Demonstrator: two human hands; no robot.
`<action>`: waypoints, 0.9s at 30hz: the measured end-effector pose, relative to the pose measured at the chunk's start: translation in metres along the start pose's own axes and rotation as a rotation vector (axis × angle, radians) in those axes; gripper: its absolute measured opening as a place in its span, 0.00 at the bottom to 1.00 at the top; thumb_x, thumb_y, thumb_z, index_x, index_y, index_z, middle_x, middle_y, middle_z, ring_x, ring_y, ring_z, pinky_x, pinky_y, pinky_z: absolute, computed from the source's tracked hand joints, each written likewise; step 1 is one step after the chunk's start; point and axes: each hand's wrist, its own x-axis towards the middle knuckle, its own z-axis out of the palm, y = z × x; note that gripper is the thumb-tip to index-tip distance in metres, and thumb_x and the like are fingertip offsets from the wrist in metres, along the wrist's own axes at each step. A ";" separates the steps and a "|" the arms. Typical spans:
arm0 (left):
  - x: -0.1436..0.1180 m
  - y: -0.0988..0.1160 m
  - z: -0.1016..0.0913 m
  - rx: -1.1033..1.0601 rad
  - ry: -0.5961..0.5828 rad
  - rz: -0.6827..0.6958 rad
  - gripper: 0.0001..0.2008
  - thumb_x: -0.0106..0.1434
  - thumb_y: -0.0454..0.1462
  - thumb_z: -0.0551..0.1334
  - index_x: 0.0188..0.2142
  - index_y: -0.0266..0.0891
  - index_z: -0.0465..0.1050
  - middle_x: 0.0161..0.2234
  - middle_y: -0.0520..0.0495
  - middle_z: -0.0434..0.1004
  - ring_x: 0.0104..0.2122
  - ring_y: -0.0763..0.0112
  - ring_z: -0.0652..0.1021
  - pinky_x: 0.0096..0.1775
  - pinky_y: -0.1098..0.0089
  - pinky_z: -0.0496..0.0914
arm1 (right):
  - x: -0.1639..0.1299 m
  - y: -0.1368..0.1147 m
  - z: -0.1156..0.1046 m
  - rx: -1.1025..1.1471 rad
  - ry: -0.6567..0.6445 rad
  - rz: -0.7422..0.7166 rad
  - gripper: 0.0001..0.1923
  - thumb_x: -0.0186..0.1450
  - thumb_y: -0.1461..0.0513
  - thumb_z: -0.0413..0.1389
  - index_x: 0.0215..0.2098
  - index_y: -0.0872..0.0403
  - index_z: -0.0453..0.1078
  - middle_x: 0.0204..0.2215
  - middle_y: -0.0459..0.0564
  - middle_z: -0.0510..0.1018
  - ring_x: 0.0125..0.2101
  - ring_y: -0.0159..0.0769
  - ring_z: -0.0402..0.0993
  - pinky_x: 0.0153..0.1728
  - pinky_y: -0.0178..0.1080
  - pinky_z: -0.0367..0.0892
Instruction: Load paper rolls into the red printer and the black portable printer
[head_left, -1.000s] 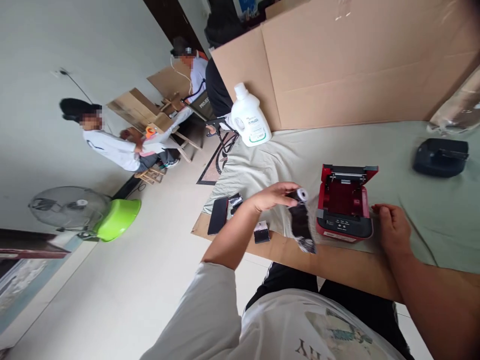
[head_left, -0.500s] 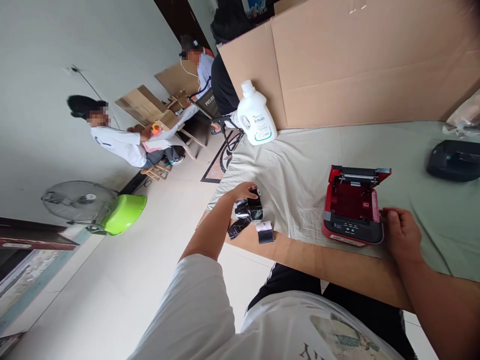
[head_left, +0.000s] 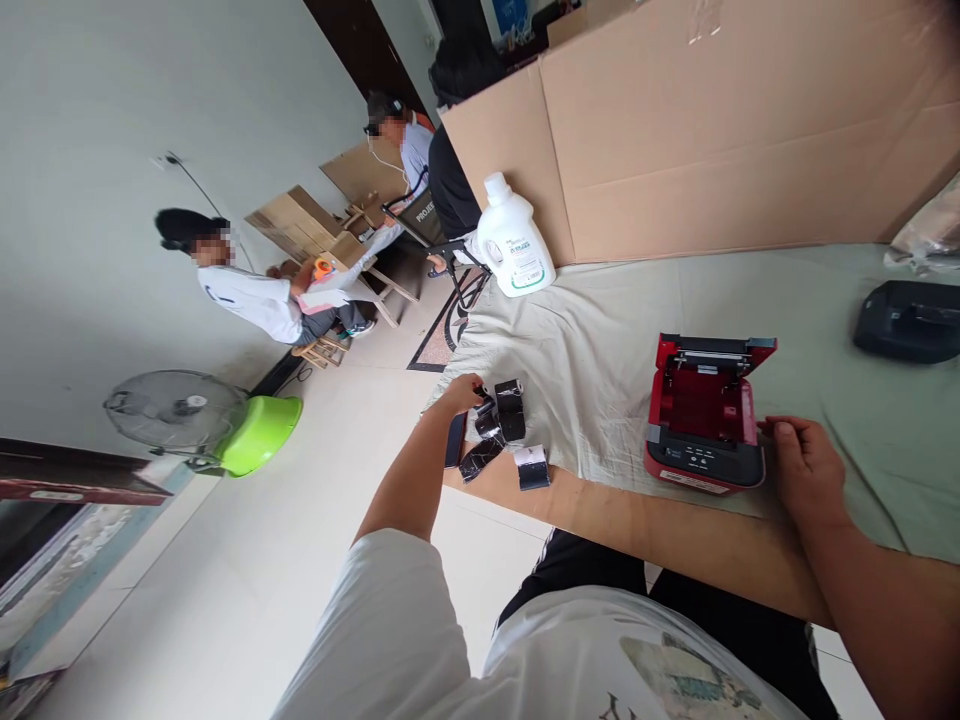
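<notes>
Worktop: a brown board [head_left: 675, 545] with a pale green cloth [head_left: 600, 340] over it; the red printer [head_left: 705, 420] stands on the cloth with its lid up.
Right hand: the right hand [head_left: 806, 470] touches the right side of the printer, fingers loosely curled, holding nothing.
Left hand: the left hand [head_left: 461, 392], far left of the printer, has its fingers closed on a black roll [head_left: 501, 412]; a small white roll [head_left: 532, 466] lies just beside.
Room: behind the printer stand a white bottle [head_left: 514, 240] and a cardboard wall [head_left: 712, 130]; two other people sit further away, beyond the bottle.

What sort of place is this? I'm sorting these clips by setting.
Probably a makeshift indoor workroom: a cloth-covered table holds an open red printer, large cardboard sheets stand behind, and other people work with cardboard nearby.
</notes>
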 end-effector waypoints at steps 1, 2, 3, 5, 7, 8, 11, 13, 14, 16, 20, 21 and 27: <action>-0.005 0.002 -0.007 -0.014 0.024 -0.007 0.20 0.46 0.30 0.66 0.42 0.36 0.72 0.42 0.43 0.78 0.43 0.59 0.77 0.44 0.66 0.71 | -0.001 0.000 -0.001 0.032 0.002 0.006 0.20 0.62 0.45 0.49 0.37 0.50 0.70 0.36 0.58 0.81 0.40 0.48 0.78 0.44 0.52 0.69; -0.011 0.006 -0.016 -0.026 0.044 -0.009 0.21 0.48 0.32 0.66 0.44 0.36 0.70 0.43 0.43 0.77 0.43 0.60 0.77 0.44 0.66 0.71 | -0.001 -0.001 -0.002 0.066 0.010 0.010 0.19 0.62 0.45 0.50 0.37 0.50 0.70 0.36 0.57 0.81 0.40 0.48 0.78 0.44 0.52 0.70; -0.019 0.010 -0.025 -0.052 0.048 0.010 0.21 0.50 0.33 0.65 0.46 0.36 0.70 0.44 0.43 0.77 0.43 0.62 0.76 0.44 0.67 0.71 | -0.003 -0.002 -0.003 0.099 0.027 0.009 0.18 0.63 0.46 0.50 0.37 0.50 0.70 0.37 0.57 0.81 0.40 0.47 0.78 0.43 0.52 0.70; -0.039 0.024 -0.042 -0.181 -0.030 0.126 0.22 0.52 0.37 0.65 0.48 0.38 0.69 0.44 0.45 0.76 0.42 0.65 0.76 0.44 0.68 0.71 | -0.008 -0.008 -0.005 0.151 0.086 -0.025 0.17 0.65 0.48 0.51 0.38 0.51 0.71 0.37 0.57 0.81 0.39 0.46 0.77 0.42 0.51 0.70; -0.062 0.046 -0.054 -0.384 -0.235 0.317 0.24 0.50 0.41 0.69 0.47 0.39 0.70 0.41 0.46 0.76 0.41 0.65 0.76 0.43 0.68 0.71 | -0.016 -0.020 -0.007 0.154 0.147 -0.136 0.15 0.66 0.50 0.52 0.39 0.52 0.72 0.37 0.56 0.80 0.38 0.45 0.77 0.42 0.50 0.71; -0.073 0.060 -0.056 -0.475 -0.364 0.413 0.25 0.49 0.43 0.70 0.46 0.39 0.70 0.40 0.46 0.76 0.40 0.64 0.76 0.43 0.67 0.71 | -0.021 -0.029 -0.008 0.141 0.159 -0.217 0.14 0.67 0.52 0.52 0.40 0.52 0.72 0.37 0.56 0.80 0.38 0.45 0.77 0.42 0.50 0.71; -0.098 0.110 -0.046 -0.561 -0.692 0.621 0.24 0.48 0.44 0.73 0.43 0.39 0.72 0.37 0.46 0.76 0.37 0.65 0.76 0.40 0.68 0.70 | -0.036 -0.061 -0.005 0.068 0.102 -0.536 0.09 0.67 0.56 0.54 0.43 0.50 0.71 0.39 0.54 0.79 0.40 0.44 0.77 0.44 0.50 0.72; -0.106 0.147 -0.028 -0.546 -0.807 0.718 0.23 0.49 0.43 0.74 0.42 0.38 0.73 0.37 0.46 0.77 0.36 0.66 0.77 0.40 0.68 0.70 | -0.044 -0.079 -0.001 0.003 0.074 -0.763 0.12 0.64 0.58 0.58 0.47 0.48 0.69 0.42 0.54 0.78 0.44 0.45 0.76 0.46 0.51 0.72; -0.107 0.165 -0.018 -0.540 -0.840 0.757 0.22 0.50 0.43 0.73 0.42 0.38 0.73 0.38 0.45 0.77 0.37 0.66 0.77 0.41 0.68 0.70 | -0.047 -0.086 0.001 -0.037 0.079 -0.854 0.15 0.63 0.59 0.60 0.49 0.47 0.68 0.46 0.54 0.78 0.47 0.46 0.76 0.48 0.52 0.71; -0.107 0.200 0.004 -0.523 -0.860 0.826 0.20 0.54 0.43 0.71 0.43 0.37 0.74 0.40 0.44 0.78 0.39 0.66 0.77 0.43 0.68 0.70 | -0.053 -0.094 0.004 -0.099 0.114 -0.979 0.20 0.62 0.61 0.62 0.53 0.45 0.67 0.53 0.55 0.74 0.53 0.48 0.72 0.51 0.53 0.70; -0.101 0.256 0.046 -0.321 -0.611 0.984 0.15 0.61 0.39 0.64 0.47 0.39 0.74 0.47 0.44 0.79 0.47 0.63 0.77 0.50 0.65 0.69 | -0.058 -0.091 0.000 -0.152 0.094 -1.036 0.20 0.65 0.67 0.56 0.53 0.43 0.71 0.51 0.51 0.76 0.54 0.46 0.69 0.52 0.51 0.67; -0.100 0.267 0.054 -0.208 -0.513 1.014 0.15 0.62 0.38 0.63 0.48 0.39 0.74 0.49 0.44 0.79 0.49 0.62 0.77 0.52 0.64 0.69 | -0.059 -0.089 -0.002 -0.165 0.069 -1.037 0.20 0.64 0.69 0.54 0.51 0.43 0.72 0.48 0.50 0.79 0.52 0.44 0.71 0.51 0.50 0.67; -0.098 0.301 0.094 0.377 -0.204 0.949 0.16 0.63 0.37 0.61 0.50 0.36 0.75 0.48 0.38 0.81 0.51 0.51 0.77 0.59 0.52 0.62 | -0.058 -0.083 -0.008 -0.282 -0.071 -0.939 0.11 0.63 0.65 0.57 0.44 0.51 0.75 0.41 0.51 0.81 0.45 0.46 0.72 0.49 0.49 0.64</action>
